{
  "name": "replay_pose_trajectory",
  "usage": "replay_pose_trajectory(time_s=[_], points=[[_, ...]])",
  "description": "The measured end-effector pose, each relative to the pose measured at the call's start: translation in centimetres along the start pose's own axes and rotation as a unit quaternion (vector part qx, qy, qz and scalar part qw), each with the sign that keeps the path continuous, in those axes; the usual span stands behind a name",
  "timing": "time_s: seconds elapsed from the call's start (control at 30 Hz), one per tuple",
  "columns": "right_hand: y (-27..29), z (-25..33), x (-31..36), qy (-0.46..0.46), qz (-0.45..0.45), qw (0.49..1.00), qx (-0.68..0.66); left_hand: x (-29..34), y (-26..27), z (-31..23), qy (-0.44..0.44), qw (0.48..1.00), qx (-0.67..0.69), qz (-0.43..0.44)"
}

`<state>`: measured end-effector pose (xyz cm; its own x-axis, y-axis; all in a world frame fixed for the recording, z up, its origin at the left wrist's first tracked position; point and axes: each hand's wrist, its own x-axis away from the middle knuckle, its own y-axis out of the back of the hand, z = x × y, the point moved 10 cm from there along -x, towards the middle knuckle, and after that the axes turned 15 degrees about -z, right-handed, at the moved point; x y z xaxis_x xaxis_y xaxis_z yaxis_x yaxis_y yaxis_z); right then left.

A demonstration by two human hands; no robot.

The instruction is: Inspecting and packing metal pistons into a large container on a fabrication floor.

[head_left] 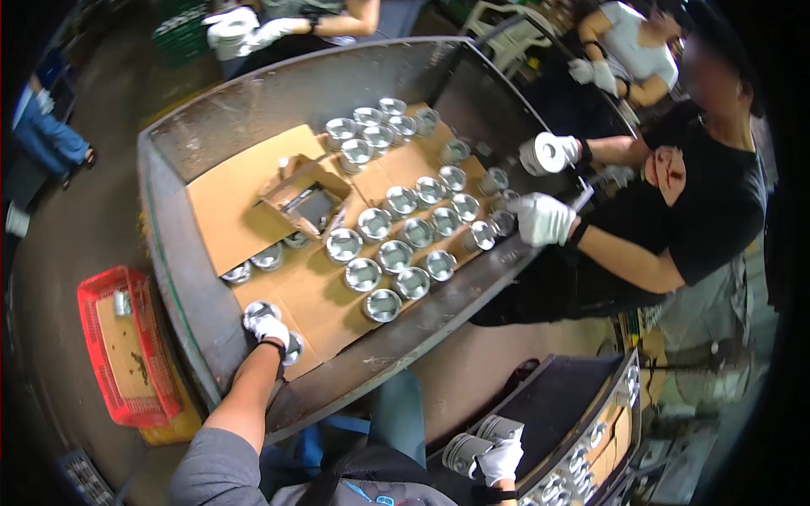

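My left hand (268, 327), in a white glove, is closed at the near left corner of a large metal bin (173, 244). It grips a silver piston (257, 312); a second piston (294, 348) lies against the hand's near side. Low on the right, my gloved right hand (502, 460) is closed on two pistons, one ribbed piston (462, 456) at its left and another (498, 427) above its fingers. Its fingertips are partly hidden. Several more pistons (382, 305) stand in rows on cardboard (316, 325) inside the bin.
A torn cardboard box (308, 202) sits among the pistons. Across the right rim, a co-worker's gloved hands hold a piston (544, 154); other people stand beyond. A red basket (126, 354) is at left, and a second bin (561, 392) with pistons at lower right.
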<state>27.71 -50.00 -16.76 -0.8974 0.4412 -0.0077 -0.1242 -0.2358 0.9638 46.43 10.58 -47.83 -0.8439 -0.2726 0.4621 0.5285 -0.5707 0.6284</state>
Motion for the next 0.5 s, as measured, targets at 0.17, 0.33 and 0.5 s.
replay_pose_trajectory(time_s=[0.17, 0.33, 0.5], points=[[7.7, 1.9, 1.1, 0.063, -0.052, 0.991, 0.107, 8.6, 17.9, -6.2, -0.292, 0.955, -0.003, -0.048], [9.9, 3.4, 2.0, -0.031, -0.027, 0.992, 0.122, 0.2, 2.8, -5.9, -0.272, 0.846, -0.120, -0.443], [17.1, 2.8, 6.4, -0.123, -0.091, 0.981, 0.118, -4.0, 10.0, -7.8, -0.338, 0.833, -0.090, -0.428]])
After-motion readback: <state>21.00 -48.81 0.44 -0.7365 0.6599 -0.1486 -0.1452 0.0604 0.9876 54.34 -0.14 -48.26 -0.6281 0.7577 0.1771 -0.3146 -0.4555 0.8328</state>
